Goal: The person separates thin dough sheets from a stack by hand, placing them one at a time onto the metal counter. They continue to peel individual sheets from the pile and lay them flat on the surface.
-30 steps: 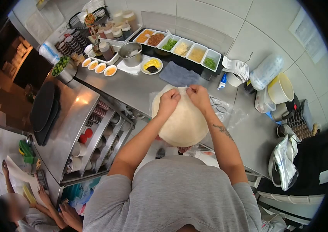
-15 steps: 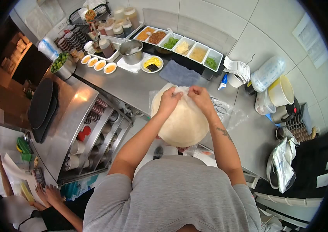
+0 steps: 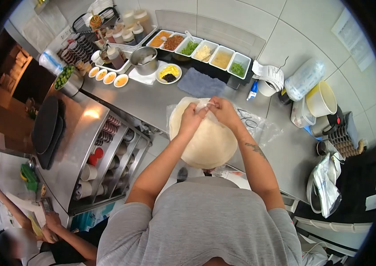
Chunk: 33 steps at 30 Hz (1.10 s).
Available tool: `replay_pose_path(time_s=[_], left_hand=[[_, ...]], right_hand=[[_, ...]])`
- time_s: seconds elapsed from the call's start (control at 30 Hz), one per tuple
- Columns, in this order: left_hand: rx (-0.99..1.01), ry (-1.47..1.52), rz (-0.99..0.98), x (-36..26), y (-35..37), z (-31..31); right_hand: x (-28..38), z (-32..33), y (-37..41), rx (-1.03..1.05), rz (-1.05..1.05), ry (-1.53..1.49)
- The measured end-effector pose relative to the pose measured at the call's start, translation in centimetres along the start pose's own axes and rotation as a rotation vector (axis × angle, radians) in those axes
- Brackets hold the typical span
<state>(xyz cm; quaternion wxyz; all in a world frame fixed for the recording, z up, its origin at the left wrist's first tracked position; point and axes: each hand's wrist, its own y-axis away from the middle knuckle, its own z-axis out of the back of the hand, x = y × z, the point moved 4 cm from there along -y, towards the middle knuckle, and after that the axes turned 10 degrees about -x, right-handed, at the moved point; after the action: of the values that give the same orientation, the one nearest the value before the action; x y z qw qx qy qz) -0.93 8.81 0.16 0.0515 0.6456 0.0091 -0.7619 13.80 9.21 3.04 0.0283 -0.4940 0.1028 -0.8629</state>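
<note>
A large, round, pale flatbread sheet [image 3: 209,144] hangs over the front edge of the steel counter, with layered edges showing at its upper left. My left hand [image 3: 191,119] pinches its upper edge, thumb and fingers pressed together. Right beside it, my right hand [image 3: 223,111] grips the same edge, its fingertips almost meeting those of the left. A little of the edge is lifted and puckered between the two hands. Clear plastic [image 3: 265,132] lies to the right of the sheet, with a pair of scissors [image 3: 249,122] by it.
White tubs of toppings [image 3: 205,52] line the back of the counter. In front lie a folded blue-grey cloth [image 3: 202,83], a plate of yellow and black food [image 3: 169,74] and a metal pot [image 3: 144,62]. Bottles stand behind. A co-worker's hand [image 3: 52,220] is at lower left.
My right hand has moved left, bringing the fingertips of both hands together at the sheet's edge. The view has shifted slightly. The co-worker's hands have moved.
</note>
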Motion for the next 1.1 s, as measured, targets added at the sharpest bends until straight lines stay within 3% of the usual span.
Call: replay_pose_path(time_s=[0.23, 0.43, 0.53, 0.83, 0.93, 1.1], left_hand=[[0.020, -0.025, -0.069, 1.0, -0.4, -0.3], [0.047, 0.121, 0.124, 0.6, 0.1, -0.2], [0.051, 0.103, 0.047, 1.0, -0.1, -0.6], [0.190, 0.326, 0.177, 1.3, -0.3, -0.5], [0.117, 0.152, 0.042, 1.5, -0.3, -1.1], [0.207, 0.173, 0.073, 1.1, 0.0, -0.4]], right_hand=[[0.1, 0.6, 1.1, -0.078, -0.155, -0.048], [0.6, 0.0, 2.1, -0.147, -0.150, -0.046], [0.5, 0.3, 1.8, -0.140, -0.147, -0.032], [-0.1, 0.5, 1.2, -0.115, -0.153, -0.066], [-0.1, 0.6, 1.0, -0.106, -0.146, -0.121], [0.5, 1.3, 0.9, -0.095, -0.153, -0.086]])
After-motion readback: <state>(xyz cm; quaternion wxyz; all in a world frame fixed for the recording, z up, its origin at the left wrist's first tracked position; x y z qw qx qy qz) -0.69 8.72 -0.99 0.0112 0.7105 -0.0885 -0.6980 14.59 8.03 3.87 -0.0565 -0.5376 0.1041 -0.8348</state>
